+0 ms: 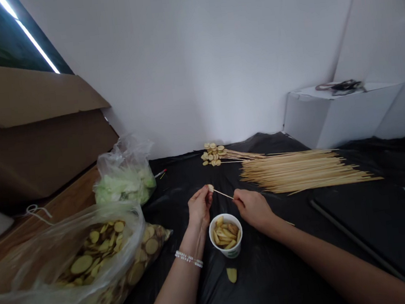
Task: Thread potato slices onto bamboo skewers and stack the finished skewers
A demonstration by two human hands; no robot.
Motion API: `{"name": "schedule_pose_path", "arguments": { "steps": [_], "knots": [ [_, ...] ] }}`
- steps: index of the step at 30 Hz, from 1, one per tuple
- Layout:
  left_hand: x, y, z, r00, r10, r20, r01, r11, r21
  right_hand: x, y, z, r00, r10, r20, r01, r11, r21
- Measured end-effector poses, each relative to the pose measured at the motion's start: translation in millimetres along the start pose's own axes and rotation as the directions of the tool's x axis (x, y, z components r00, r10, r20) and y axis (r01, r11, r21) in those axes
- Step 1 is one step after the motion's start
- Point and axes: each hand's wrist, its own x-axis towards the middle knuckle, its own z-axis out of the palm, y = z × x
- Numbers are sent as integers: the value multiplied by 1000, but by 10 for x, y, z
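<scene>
the left hand has its grip closed in a pinch on a small pale slice at the tip of a thin stick; the right hand pinches that same stick farther down, its grip pressed together near the visible end. just below, between the forearms, a white cup holds many loose wedges, and one loose piece lies beside its base on the black sheet. beyond the hands, a small cluster of slice-tipped sticks looks finished, a modest share by my reading. far more seems left: a broad stack of bare sticks lies to the right of that cluster, and the open plastic bag on the left holds plenty of round slices. behind it stands another bag with pale green pieces, a pen near its right side
</scene>
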Motion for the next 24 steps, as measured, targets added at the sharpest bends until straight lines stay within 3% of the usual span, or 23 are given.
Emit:
{"name": "schedule_pose_path", "arguments": {
  "steps": [10,18,24],
  "knots": [
    [-11,34,6,1000,-7,11,7,1000,26,15,18,25,995,-14,96,7,997,76],
    [-14,17,11,1000,-20,16,20,1000,24,-6,11,55,999,-27,-34,31,993,115],
    [-18,9,7,999,-27,23,26,999,21,28,62,93,1000,-17,22,10,964,266]
  ]
}}
